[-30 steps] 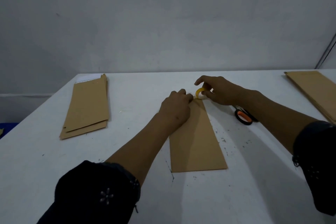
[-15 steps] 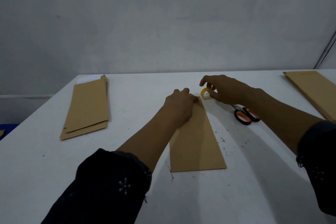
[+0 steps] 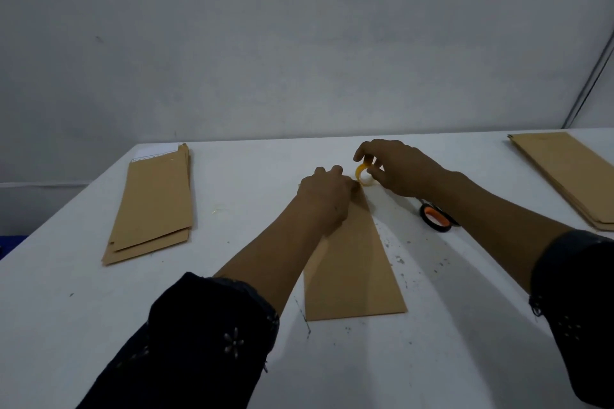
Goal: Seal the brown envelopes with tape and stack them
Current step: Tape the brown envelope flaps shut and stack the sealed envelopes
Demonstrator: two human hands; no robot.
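— Pressing down at the far end of the brown envelope (image 3: 352, 262) is the left hand (image 3: 327, 199), fingers curled over the flap; whether it pinches a tape end there I can't tell. Just to its right, the right hand (image 3: 397, 166) pinches the small yellow tape roll (image 3: 363, 173) between thumb and fingers.

— What's different from a moment ago?

— The roll has lifted and tipped up off the envelope's far right corner, while the left hand stayed planted. I'd judge tape is being drawn out across the flap, so the seal is under way but not cut.

— And the surroundings, left to right?

— Near the table's (image 3: 83, 325) left edge lies a stack of envelopes (image 3: 153, 206), slightly fanned, well apart from the work. The envelope in hand sits mid-table, its near end pointing at the person. Orange-handled scissors (image 3: 435, 217) lie just right of it, partly under the right forearm. Another pile of envelopes (image 3: 564, 176) runs off the right edge.

— Room to move?

— Bare tabletop on both sides of the centre envelope, and the far edge is close behind the hands, so the roll has little room to travel away from the person
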